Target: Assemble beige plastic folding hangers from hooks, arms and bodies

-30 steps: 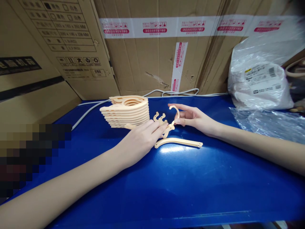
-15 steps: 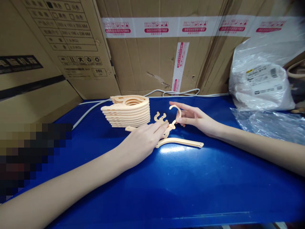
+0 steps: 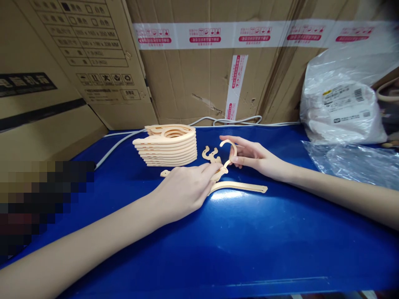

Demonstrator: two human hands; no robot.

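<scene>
Item: one hook (image 3: 235, 148) (upright), pinched by our right hand's (image 3: 262, 161) fingers; leftward at its foot, one hanger piece (image 3: 220, 174), gripped beneath our left hand's (image 3: 187, 186) fingers.

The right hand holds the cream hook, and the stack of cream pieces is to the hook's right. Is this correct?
Not quite: the head view shows the stack of cream pieces to the left of the cream hook, which the right hand holds.

Cream hanger (image 3: 223, 170) — hook (image 3: 234, 147) raised; curved bar (image 3: 238, 185) — lying near.
</scene>
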